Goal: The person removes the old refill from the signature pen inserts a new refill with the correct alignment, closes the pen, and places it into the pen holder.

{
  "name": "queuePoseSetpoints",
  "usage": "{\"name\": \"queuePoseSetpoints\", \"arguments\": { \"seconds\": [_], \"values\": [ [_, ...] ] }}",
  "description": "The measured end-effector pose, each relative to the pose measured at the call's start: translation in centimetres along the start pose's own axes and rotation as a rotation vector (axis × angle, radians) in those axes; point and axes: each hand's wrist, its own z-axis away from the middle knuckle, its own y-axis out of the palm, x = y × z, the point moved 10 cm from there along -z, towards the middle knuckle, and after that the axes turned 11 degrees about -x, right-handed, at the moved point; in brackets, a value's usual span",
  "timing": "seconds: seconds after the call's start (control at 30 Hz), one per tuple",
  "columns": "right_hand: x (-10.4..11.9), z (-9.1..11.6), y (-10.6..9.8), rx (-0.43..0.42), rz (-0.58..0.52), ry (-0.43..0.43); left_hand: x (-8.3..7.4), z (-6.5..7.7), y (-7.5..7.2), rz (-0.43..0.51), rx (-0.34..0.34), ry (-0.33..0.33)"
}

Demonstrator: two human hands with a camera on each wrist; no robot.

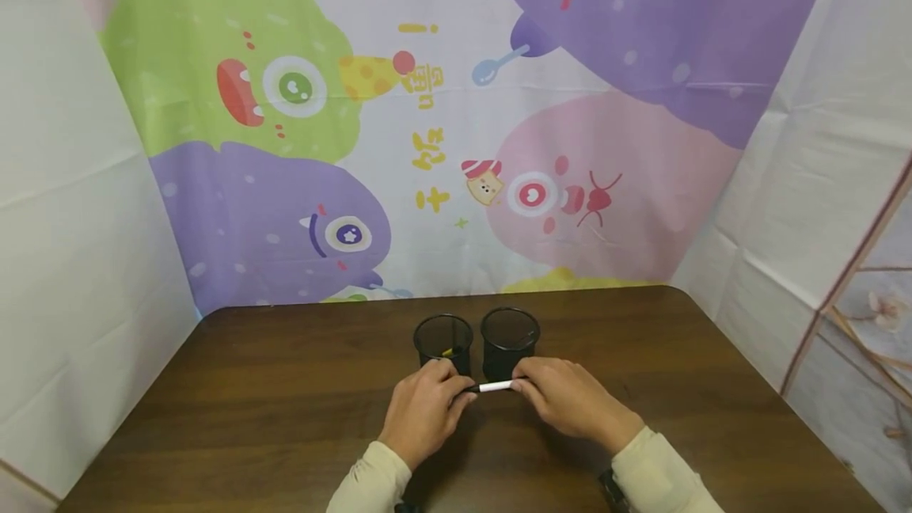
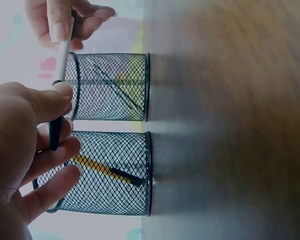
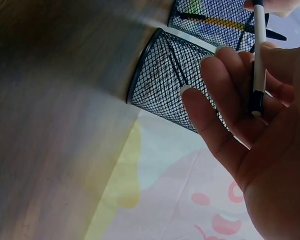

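A slim pen (image 1: 495, 386) with a white barrel and black ends lies level between my two hands, in front of two black mesh cups. My left hand (image 1: 425, 410) pinches its dark tapered end between thumb and fingers. Thumb and fingers of my right hand (image 1: 573, 402) grip the white barrel near its other end, which shows black with a pale tip in the right wrist view. Behind my left hand stands the left mesh cup (image 2: 105, 200), holding a yellow and black pen (image 2: 97, 165). The right mesh cup (image 3: 155, 75), behind my right hand, has a thin dark stick (image 3: 176, 62) inside.
Both cups stand upright, side by side with a narrow gap, on a dark wooden table (image 1: 285, 402). A cartoon-printed cloth (image 1: 442, 252) hangs behind the table's far edge. Pale cloths hang at the left and right sides.
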Motion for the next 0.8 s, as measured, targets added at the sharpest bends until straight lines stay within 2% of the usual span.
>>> {"name": "queuePoseSetpoints", "arguments": {
  "seconds": [0.23, 0.43, 0.8],
  "values": [
    [0.9, -0.1, -0.1, -0.045, 0.001, -0.084, 0.1, 0.1, -0.1, -0.005, -0.018, 0.002],
    [1.3, -0.2, -0.5, -0.104, -0.005, -0.125, 0.0, 0.0, 0.0, -0.013, -0.001, 0.017],
    [1.1, -0.3, -0.5, -0.116, -0.013, -0.085, 0.1, 0.2, 0.3, -0.013, 0.034, 0.006]
  ]
}}
